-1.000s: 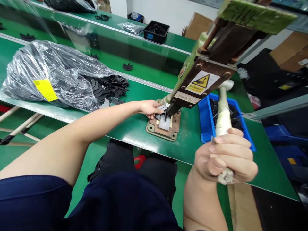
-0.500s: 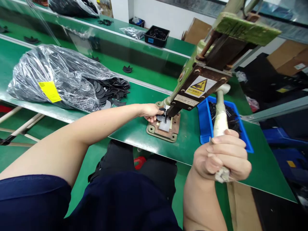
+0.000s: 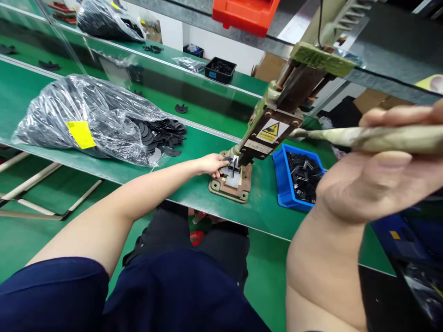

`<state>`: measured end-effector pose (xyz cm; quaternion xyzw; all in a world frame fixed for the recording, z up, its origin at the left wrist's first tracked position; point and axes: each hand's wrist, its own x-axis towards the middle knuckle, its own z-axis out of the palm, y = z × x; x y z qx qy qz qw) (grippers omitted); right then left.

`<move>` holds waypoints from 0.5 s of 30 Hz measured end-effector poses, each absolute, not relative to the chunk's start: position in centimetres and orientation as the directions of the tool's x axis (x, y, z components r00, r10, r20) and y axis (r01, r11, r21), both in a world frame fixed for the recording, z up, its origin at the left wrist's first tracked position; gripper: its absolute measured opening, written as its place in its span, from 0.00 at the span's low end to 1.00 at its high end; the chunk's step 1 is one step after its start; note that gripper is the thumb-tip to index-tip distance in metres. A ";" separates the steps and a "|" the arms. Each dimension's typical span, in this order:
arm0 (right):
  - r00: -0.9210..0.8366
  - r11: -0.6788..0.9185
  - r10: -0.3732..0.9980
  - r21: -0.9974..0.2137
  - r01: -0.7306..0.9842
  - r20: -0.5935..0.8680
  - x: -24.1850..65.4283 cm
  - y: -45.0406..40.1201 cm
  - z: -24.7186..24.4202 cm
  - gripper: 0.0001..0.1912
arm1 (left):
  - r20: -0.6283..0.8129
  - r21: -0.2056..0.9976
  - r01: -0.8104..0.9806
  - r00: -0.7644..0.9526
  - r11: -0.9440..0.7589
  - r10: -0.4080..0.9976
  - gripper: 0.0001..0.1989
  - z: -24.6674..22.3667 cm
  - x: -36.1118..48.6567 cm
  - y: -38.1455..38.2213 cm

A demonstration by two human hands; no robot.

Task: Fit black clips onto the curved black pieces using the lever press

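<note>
At the base of the green hand press (image 3: 273, 133), my left hand (image 3: 212, 164) pinches a black plastic part (image 3: 226, 168) over the metal plate (image 3: 233, 180). The press head sits just right of that part. My right hand (image 3: 384, 170) is wrapped round the pale press lever (image 3: 374, 138), which points toward the right edge of the view. Right of the press base, a blue bin (image 3: 284, 182) holds many small black parts.
A clear plastic bag (image 3: 51, 120) spills curved black parts (image 3: 159, 136) on the green table (image 3: 194, 189) at left. Behind a clear partition stand a black bin (image 3: 220, 76) and another bag (image 3: 100, 23). An orange bin (image 3: 245, 14) hangs above.
The lever and my right hand have swung up and to the right. The view has tilted up, bringing the orange bin into sight. My left hand stays at the press base.
</note>
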<state>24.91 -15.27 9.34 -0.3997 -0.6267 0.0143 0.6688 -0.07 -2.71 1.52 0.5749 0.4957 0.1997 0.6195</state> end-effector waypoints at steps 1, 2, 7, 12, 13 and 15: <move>0.215 0.665 0.557 -0.586 0.463 0.802 24.6 -15.4 8.7 0.18 | -0.351 0.927 0.286 0.442 0.242 0.825 0.14 1.8 -0.5 -3.2; 0.220 0.644 0.598 -0.625 0.440 0.771 24.3 -15.5 8.0 0.19 | -0.315 0.943 0.249 0.454 0.221 0.833 0.14 2.2 -1.0 -3.9; 0.233 0.516 0.782 -0.809 0.280 0.579 22.1 -15.8 3.4 0.24 | -0.137 0.988 0.127 0.520 0.082 0.843 0.17 4.3 -4.1 -9.0; 0.130 0.436 0.872 -0.869 0.233 0.473 18.1 -17.4 -1.2 0.22 | -0.106 0.993 0.109 0.570 0.053 0.815 0.18 5.3 -5.2 -13.3; 0.116 0.427 0.881 -0.875 0.228 0.460 17.4 -17.8 -1.7 0.20 | -0.110 0.992 0.119 0.571 0.051 0.813 0.18 5.3 -5.1 -13.8; 0.119 0.422 0.882 -0.877 0.229 0.455 16.2 -18.4 -2.4 0.15 | -0.123 0.989 0.136 0.569 0.054 0.813 0.17 5.3 -4.9 -14.5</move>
